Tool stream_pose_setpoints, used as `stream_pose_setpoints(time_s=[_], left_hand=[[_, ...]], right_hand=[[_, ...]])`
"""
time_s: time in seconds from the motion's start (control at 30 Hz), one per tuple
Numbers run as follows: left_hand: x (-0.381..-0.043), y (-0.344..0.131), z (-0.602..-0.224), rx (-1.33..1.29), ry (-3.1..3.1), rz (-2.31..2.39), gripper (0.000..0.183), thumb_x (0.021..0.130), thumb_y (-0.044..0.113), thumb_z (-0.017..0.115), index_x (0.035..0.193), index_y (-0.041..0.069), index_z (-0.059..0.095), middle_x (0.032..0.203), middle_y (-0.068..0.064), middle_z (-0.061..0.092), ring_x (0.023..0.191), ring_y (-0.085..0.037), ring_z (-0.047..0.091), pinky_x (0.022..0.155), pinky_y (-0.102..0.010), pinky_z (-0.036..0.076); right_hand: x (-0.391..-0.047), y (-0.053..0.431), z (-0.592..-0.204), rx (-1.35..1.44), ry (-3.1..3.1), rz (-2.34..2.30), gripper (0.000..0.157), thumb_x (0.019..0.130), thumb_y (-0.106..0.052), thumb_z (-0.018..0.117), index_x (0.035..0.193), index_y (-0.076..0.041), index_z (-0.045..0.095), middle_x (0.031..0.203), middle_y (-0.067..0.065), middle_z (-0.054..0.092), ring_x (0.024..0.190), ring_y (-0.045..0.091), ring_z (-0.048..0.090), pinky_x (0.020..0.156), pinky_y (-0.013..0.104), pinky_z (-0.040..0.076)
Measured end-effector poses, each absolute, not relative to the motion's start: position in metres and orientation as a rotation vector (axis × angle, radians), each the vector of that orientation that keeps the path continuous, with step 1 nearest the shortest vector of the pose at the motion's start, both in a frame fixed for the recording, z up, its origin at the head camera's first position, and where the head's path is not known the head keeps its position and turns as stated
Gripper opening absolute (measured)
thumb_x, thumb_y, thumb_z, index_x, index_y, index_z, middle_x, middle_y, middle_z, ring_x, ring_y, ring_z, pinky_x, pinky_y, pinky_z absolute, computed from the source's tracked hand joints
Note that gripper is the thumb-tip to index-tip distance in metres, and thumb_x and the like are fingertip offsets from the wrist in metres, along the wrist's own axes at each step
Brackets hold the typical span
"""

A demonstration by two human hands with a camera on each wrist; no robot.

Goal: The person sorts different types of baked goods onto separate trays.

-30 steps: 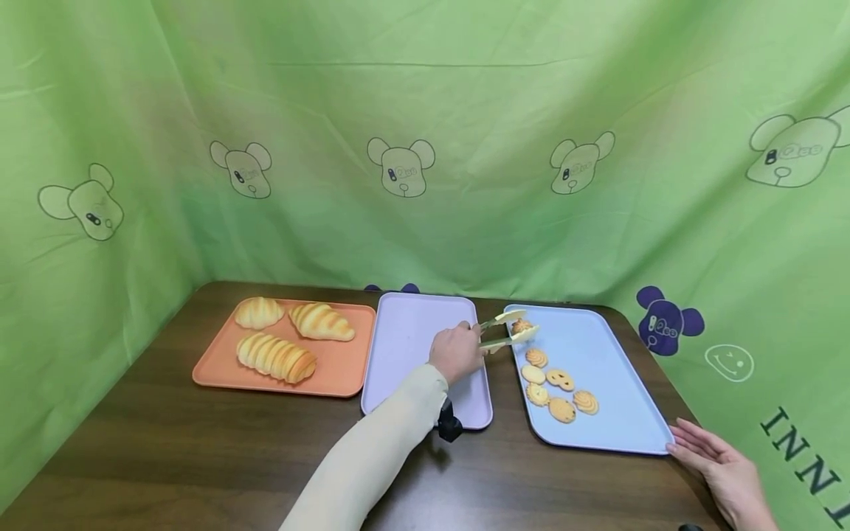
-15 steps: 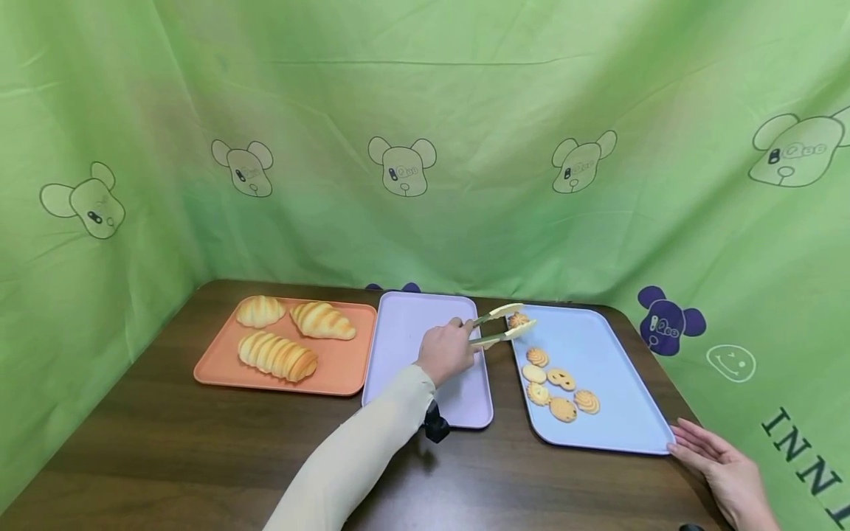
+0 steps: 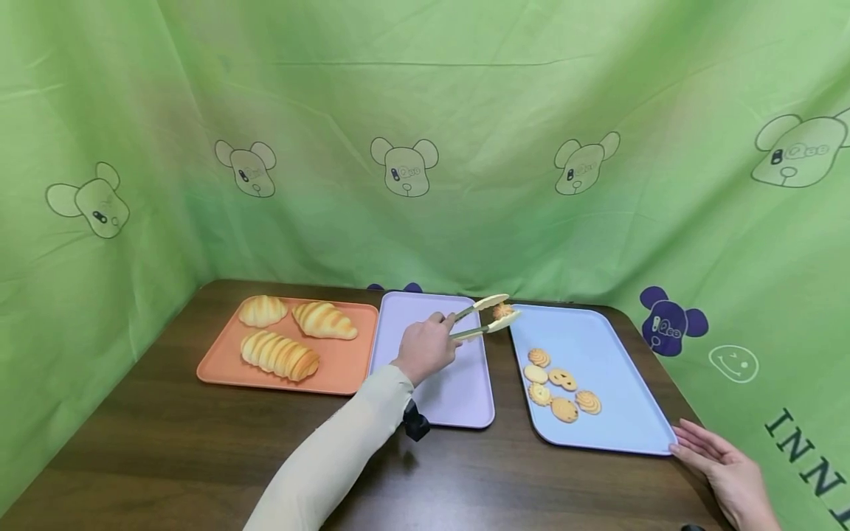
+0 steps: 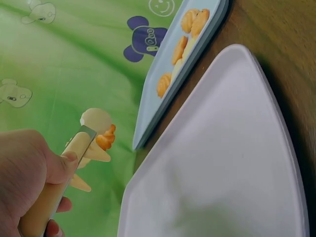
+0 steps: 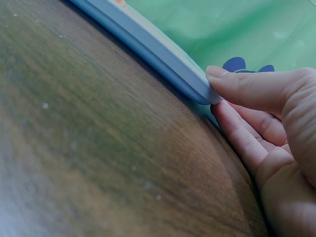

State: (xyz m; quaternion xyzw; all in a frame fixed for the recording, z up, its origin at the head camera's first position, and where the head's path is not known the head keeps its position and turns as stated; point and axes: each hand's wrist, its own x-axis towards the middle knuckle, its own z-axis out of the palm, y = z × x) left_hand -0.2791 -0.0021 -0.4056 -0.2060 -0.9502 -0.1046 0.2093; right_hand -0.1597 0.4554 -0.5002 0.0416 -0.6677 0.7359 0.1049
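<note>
My left hand (image 3: 427, 348) grips a pair of tongs (image 3: 502, 322) above the lilac tray (image 3: 458, 391). A small swirled cookie (image 3: 502, 310) is caught between the cream tips of the tongs, over the gap between the lilac and blue trays. In the left wrist view the cookie (image 4: 105, 139) pokes out beside the tong head, held clear of the tray. My right hand (image 3: 729, 476) pinches the near right corner of the blue tray (image 3: 617, 398). The right wrist view has the thumb (image 5: 242, 89) on the rim and fingers below. Several cookies (image 3: 564, 380) lie on the blue tray's left side.
An orange tray (image 3: 345, 369) at the left carries three bread rolls, including a ridged loaf (image 3: 279, 355). All three trays rest on a dark wooden table (image 3: 166, 442). A green printed curtain (image 3: 465, 221) hangs behind and at the sides.
My left hand has moved leftward with the tongs, lifting the swirled cookie off the blue tray's far left corner. The right hand stays at the tray's corner.
</note>
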Motion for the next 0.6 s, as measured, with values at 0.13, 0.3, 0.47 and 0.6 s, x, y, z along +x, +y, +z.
stream_pose_setpoints(time_s=[0.13,0.3,0.47,0.6], left_hand=[[-0.280,-0.011,-0.405,-0.556,-2.646,-0.303,0.049,0.087,0.034,0.076,0.126,0.006,0.067,0.097,-0.006,0.068,0.062,-0.019,0.062,0.054,-0.031,0.051],[-0.280,-0.023,-0.408,-0.518,-2.663,-0.312,0.049,0.087,0.034,0.076,0.127,0.007,0.067,0.100,-0.007,0.068,0.065,-0.019,0.063,0.056,-0.032,0.051],[-0.280,-0.034,-0.411,-0.500,-2.664,-0.297,0.048,0.085,0.033,0.078,0.125,0.008,0.068,0.098,-0.007,0.068,0.065,-0.020,0.063,0.055,-0.032,0.050],[-0.282,-0.042,-0.412,-0.492,-2.672,-0.325,0.047,0.085,0.031,0.078,0.125,0.007,0.067,0.099,-0.009,0.068,0.064,-0.024,0.064,0.056,-0.035,0.051]], right_hand=[[-0.160,0.455,-0.501,0.116,-1.967,2.173,0.053,0.088,0.022,0.058,0.115,-0.021,0.074,0.104,-0.008,0.074,0.094,0.001,0.069,0.076,0.014,0.051],[-0.161,0.455,-0.500,0.123,-1.951,2.189,0.053,0.087,0.023,0.058,0.115,-0.020,0.074,0.104,-0.008,0.074,0.094,0.001,0.069,0.076,0.014,0.051],[-0.160,0.455,-0.499,0.096,-1.961,2.194,0.053,0.088,0.022,0.059,0.113,-0.022,0.075,0.103,-0.008,0.074,0.093,0.000,0.069,0.075,0.014,0.051],[-0.159,0.454,-0.499,0.077,-1.961,2.203,0.053,0.088,0.021,0.059,0.112,-0.023,0.075,0.102,-0.008,0.074,0.092,0.000,0.069,0.075,0.014,0.051]])
